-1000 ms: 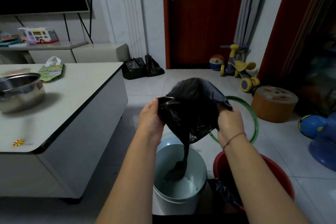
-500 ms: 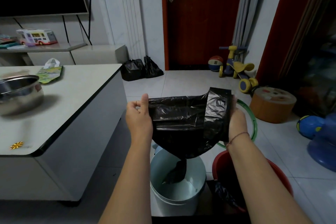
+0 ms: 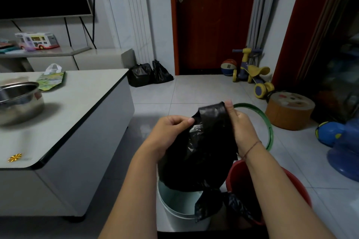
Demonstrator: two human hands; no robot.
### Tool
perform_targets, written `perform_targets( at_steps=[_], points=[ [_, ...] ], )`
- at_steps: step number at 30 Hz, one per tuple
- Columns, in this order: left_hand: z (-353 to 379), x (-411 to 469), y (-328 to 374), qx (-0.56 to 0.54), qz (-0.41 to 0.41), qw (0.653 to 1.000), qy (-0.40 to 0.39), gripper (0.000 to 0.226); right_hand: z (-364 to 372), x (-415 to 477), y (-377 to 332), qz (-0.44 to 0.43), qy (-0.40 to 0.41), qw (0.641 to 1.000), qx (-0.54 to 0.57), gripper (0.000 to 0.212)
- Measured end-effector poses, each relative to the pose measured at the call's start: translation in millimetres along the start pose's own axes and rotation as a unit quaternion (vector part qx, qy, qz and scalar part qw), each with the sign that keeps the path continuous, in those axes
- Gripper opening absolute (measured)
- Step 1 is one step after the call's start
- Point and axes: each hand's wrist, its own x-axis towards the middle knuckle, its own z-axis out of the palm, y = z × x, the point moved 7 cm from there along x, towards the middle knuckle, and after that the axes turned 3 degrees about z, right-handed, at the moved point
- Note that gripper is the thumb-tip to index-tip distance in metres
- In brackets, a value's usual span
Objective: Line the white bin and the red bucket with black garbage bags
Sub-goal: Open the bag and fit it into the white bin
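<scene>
Both hands pinch the top of a black bag (image 3: 202, 153): the left hand (image 3: 167, 134) grips its left edge, the right hand (image 3: 240, 128) its upper right corner. The bag hangs over the white bin (image 3: 174, 203); the red bucket (image 3: 295, 186) stands just right of it.

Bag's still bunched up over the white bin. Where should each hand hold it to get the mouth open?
Probably the top edge of the black bag, where it is bunched and highest. The left hand pinches it from the left, the right hand from the right with thumb up. The body hangs slack into the white bin, so pulling these two hems apart should open the mouth over the rim.
</scene>
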Motion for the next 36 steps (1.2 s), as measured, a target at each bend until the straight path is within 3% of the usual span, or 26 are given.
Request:
perform_targets(
  at_steps=[5, 11, 14, 17, 22, 29, 33, 36],
  points=[
    [-6.6, -2.7, -9.2, -0.042, -0.059, 0.997, 0.018, 0.016, -35.0, 6.0, 12.7, -0.015, 0.158, 0.987, -0.040, 0.045],
    [12.8, 2.1, -16.2, -0.053, -0.076, 0.984, 0.150, 0.031, -21.6, -3.9, 12.6, -0.012, 0.214, 0.975, -0.049, 0.038],
    [16.6, 3.4, -14.8, -0.090, -0.059, 0.983, 0.150, 0.017, 9.1, -10.7, 7.2, -0.020, 0.094, 0.995, 0.015, 0.033],
    [23.2, 2.4, -14.5, -0.175, -0.070, 0.978, 0.093, 0.009, 38.0, -17.2, 12.4, -0.005, -0.030, 0.999, -0.018, 0.025],
    [24.3, 1.8, -18.7, -0.222, -0.103, 0.968, 0.059, 0.011, 36.6, -17.1, 8.0, -0.012, -0.048, 0.998, 0.044, 0.016],
    [28.7, 1.2, -15.0, -0.257, -0.116, 0.959, -0.038, 0.043, 49.3, -20.1, 7.7, 0.043, -0.122, 0.974, 0.187, 0.019],
    [27.0, 0.8, -13.6, -0.250, -0.118, 0.959, -0.061, 0.054, 51.2, -19.5, 8.0, 0.043, -0.143, 0.971, 0.188, 0.011],
    [24.3, 1.5, -13.7, -0.248, -0.113, 0.961, -0.050, 0.060, 54.5, -21.2, 6.1, 0.032, -0.157, 0.974, 0.162, 0.026]
  ],
)
